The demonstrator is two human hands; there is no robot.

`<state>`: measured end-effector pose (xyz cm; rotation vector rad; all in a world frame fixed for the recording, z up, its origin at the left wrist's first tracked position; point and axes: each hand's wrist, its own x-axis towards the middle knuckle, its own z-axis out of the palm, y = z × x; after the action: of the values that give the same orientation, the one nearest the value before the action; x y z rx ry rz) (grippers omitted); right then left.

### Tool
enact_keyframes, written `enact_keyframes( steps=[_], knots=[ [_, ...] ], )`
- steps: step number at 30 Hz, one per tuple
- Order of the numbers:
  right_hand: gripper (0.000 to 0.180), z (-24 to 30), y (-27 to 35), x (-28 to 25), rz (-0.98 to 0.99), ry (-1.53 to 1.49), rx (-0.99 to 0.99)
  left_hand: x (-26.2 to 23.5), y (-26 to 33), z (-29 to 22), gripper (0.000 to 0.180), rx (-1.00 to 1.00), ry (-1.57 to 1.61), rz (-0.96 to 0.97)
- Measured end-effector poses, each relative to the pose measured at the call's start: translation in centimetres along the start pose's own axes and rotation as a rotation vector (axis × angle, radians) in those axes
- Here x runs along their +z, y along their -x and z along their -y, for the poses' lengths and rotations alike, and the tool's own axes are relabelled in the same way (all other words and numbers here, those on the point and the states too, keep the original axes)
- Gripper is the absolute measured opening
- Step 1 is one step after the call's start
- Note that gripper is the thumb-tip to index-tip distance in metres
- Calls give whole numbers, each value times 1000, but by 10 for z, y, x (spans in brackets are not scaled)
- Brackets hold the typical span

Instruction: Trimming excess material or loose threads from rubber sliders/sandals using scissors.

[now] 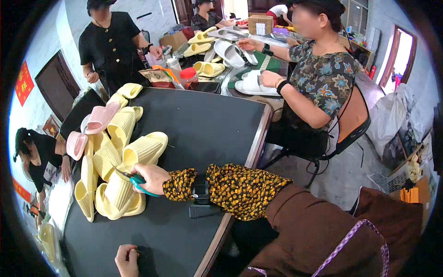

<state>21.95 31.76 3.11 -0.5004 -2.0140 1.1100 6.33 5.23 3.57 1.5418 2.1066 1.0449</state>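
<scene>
A worker's right hand closed around small teal-handled snips, blades at a pale yellow slipper on a heap at the dark table's left side; the left hand rested curled and empty near the front edge. The ribbed, soft foam soles likely called for short, shallow cuts. Pink slippers lay nearby.

- A dark table with a wooden edge carries the goods.
- A heap of pale yellow slippers lies on its left part.
- 2 pink slippers rest at the heap's far left side.
</scene>
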Motion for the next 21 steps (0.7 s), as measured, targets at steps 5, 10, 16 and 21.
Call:
enact_keyframes(
  steps=[5,10,16,21],
  knots=[
    [42,-3,-3,5,-36,18,-33,0,2,3,10,79,-28,-32],
    [42,-2,-2,3,-41,31,-57,-2,1,8,8,7,12,-3],
    [42,1,-1,2,-23,64,-46,-10,3,23,16,-53,1,81],
    [45,3,5,1,-14,117,-41,-5,4,-23,12,-27,55,32]
  ],
)
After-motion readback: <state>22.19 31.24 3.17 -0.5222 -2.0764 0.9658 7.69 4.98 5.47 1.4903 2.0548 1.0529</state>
